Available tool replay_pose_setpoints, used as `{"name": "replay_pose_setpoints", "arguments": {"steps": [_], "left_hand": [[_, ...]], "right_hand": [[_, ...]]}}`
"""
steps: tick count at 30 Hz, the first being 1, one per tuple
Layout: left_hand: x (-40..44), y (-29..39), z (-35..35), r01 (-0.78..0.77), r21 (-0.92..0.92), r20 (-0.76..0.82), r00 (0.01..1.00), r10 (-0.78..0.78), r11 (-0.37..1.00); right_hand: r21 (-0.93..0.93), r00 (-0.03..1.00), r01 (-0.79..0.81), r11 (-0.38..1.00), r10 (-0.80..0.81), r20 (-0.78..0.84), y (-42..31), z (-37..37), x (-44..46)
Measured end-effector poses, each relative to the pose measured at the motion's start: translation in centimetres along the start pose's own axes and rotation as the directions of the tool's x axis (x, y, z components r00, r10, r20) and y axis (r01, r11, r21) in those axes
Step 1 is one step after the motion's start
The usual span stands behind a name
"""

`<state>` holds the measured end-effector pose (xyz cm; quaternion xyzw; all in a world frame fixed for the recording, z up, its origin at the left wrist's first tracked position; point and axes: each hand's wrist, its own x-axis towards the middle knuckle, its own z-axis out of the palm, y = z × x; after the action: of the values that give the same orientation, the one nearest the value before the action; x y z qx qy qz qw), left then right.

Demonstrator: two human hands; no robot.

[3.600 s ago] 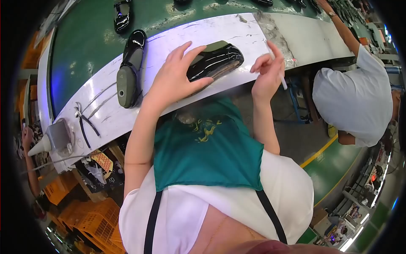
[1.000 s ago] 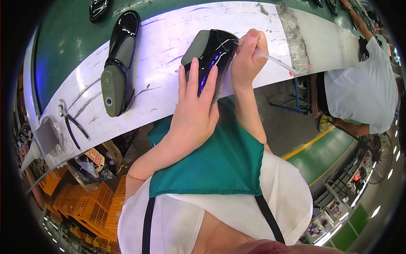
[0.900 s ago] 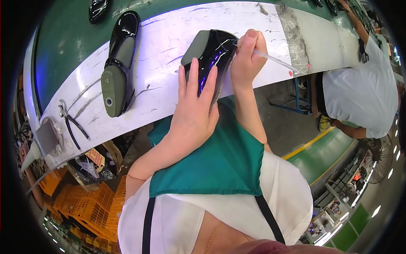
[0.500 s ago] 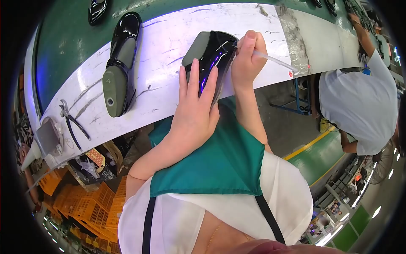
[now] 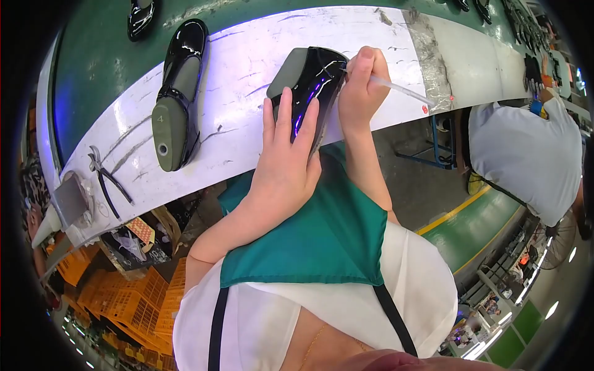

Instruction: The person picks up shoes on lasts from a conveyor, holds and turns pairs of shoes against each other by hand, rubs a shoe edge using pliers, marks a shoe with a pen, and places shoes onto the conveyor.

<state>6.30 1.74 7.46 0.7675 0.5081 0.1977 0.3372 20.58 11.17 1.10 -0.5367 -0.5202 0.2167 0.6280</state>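
Note:
A glossy black shoe (image 5: 318, 77) with a grey-green sole lies tilted on its side on the white bench (image 5: 247, 142). My left hand (image 5: 288, 145) holds it, with fingers spread over the shiny upper and the thumb at the near side. Closed in a fist, my right hand (image 5: 366, 83) grips a thin, translucent white stick-like tool (image 5: 402, 89). The tool's other end meets the shoe's edge by the fingers, and its tip is too small to make out. To the left lies another black shoe (image 5: 176, 111), sole partly up, marked 4.
Black-handled pincers (image 5: 106, 176) and a grey block (image 5: 71, 201) lie at the bench's left end. Beyond it, a green surface (image 5: 247, 12) carries more black shoes (image 5: 141, 18). Orange crates (image 5: 139, 303) stand below left. A person in a pale shirt (image 5: 523, 148) works at right.
Both my hands, the shoe and the tool stay nearly in place. At right, the other person's outstretched arm has drawn back from the green surface, and their body has shifted.

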Motion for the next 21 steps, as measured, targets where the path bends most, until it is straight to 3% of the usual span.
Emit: {"name": "replay_pose_setpoints", "arguments": {"steps": [21], "left_hand": [[-0.08,-0.05,-0.03,-0.012,-0.009,-0.003,1.0,0.012,1.0]], "right_hand": [[0.09,0.999,-0.024,0.996,0.028,-0.045,-0.24,0.27,0.04]]}}
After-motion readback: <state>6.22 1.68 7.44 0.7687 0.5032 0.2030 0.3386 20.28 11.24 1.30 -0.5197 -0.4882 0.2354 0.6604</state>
